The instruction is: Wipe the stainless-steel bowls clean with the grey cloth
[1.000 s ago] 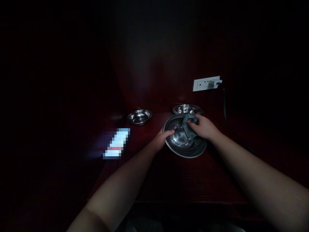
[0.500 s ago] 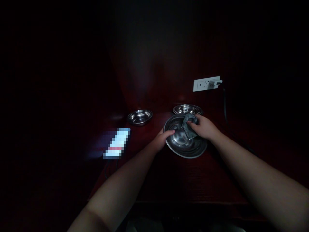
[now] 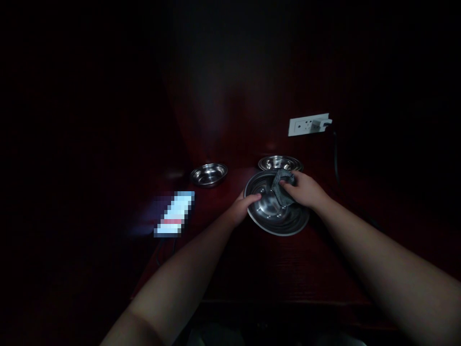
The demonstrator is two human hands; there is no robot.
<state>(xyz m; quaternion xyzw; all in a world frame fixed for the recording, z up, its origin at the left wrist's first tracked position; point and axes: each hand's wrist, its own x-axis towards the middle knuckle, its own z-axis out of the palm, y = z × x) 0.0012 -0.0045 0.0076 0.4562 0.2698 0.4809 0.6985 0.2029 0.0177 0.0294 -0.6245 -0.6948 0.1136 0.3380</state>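
A shiny metal bowl [image 3: 268, 211] is tilted toward me above the dark red table. My left hand [image 3: 243, 207] grips its left rim, thumb inside and the other fingers hidden behind the wall. In my right hand [image 3: 304, 190] is a bunched grey cloth [image 3: 283, 190], pressed against the bowl's upper right inner side and rim. The fingers of that hand are partly covered by the cloth. Just behind the held bowl sit more metal bowls [image 3: 277, 162], which look stacked and are partly hidden by it.
Another shallow metal bowl [image 3: 209, 175] stands at the back left. A lit, pixelated phone-like screen [image 3: 175, 215] lies near the left edge, with a thin cable below it. On the back wall is a white socket panel [image 3: 300, 126] with a plug and a hanging black cord [image 3: 335, 158].
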